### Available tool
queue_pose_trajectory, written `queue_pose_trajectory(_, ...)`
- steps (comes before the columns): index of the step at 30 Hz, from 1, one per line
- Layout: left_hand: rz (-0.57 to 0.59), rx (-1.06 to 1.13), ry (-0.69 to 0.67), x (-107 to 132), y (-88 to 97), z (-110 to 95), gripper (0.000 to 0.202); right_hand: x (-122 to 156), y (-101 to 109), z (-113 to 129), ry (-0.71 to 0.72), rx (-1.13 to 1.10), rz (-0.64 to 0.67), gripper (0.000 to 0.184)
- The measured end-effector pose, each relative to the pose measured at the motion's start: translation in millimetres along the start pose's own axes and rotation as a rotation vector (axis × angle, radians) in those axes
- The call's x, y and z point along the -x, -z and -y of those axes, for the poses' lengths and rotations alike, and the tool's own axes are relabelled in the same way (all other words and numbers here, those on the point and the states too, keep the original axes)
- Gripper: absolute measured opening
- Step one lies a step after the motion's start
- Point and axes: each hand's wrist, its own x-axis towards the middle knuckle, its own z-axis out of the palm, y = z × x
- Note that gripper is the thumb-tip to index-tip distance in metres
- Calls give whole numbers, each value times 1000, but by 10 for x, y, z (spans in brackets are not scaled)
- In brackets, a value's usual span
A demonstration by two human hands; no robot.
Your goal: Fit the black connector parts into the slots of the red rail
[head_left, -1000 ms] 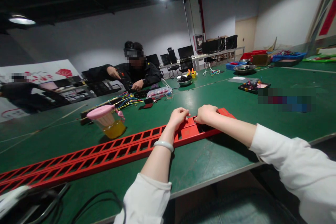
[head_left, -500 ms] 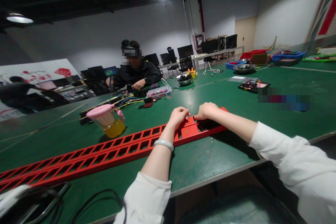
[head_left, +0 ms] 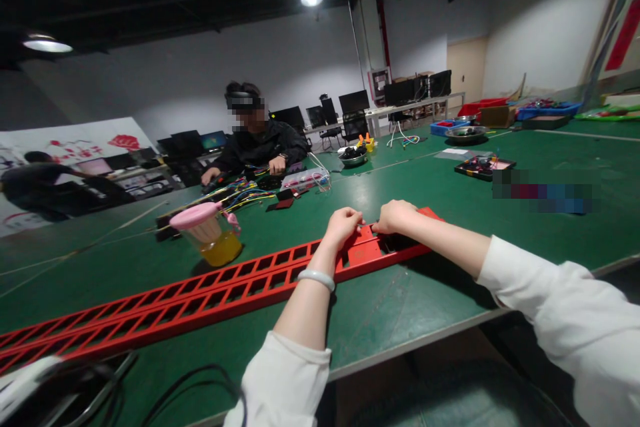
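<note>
Both hands rest on the right end of the long red rail, which lies flat along the near side of the green table. Left hand is curled, fingertips pressed to the rail's top plate; right hand is closed over the end, though what it grips, if anything, cannot be told. Risks: fingers caught in the slots; the rail sliding toward the pink-lidded jug nearby.
</note>
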Motion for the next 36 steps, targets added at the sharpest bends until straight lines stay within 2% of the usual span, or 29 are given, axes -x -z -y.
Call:
queue_pose_trajectory(3,-40,-112,-41,16,-5,5,19,41,-40,49,-39,4,-31,52)
queue_pose_trajectory(7,-59,-189,-57,54,-19,16,18,52,-96,56,-47,-15,-27,47)
queue_pose_trajectory(14,-62,-248,-82,88,-80,68,18,87,-188,43,-85,10,25,49)
queue_pose_trajectory(20,-51,-246,-80,104,-105,79,19,1,-213,25,-159,-18,115,54)
queue_pose_trajectory(24,-39,-239,-57,108,-112,87,21,-4,-241,4,-204,-47,95,50)
queue_pose_trajectory(31,-75,-352,-80,72,-149,93,19,52,-280,-108,-14,-15,20,50)
queue_pose_trajectory(36,-104,-430,-56,66,-168,84,20,106,-300,-75,-63,-26,-13,47)
